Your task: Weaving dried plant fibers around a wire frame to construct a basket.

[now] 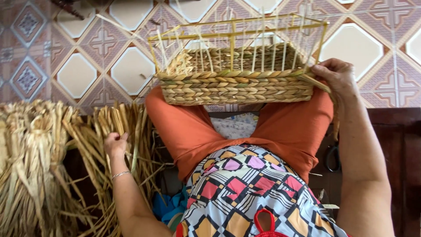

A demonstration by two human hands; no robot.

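Observation:
A half-woven rectangular basket [237, 85] of dried straw rests on my knees, which are covered by orange trousers. Its yellow wire frame [234, 33] rises above the woven band, with thin upright strands along it. My right hand [335, 74] grips the basket's right end, where a loose weaving strand comes off. My left hand [115, 144] reaches down to my left and closes around stalks in a bundle of dried straw [118, 131]. A thin bracelet sits on that wrist.
A larger heap of dried leaves [33, 162] lies at far left. Patterned floor tiles [79, 74] stretch beyond the basket. Dark wooden furniture [394, 136] is at my right, with black scissors [332, 157] beside my thigh. Blue cloth [169, 206] lies below my left arm.

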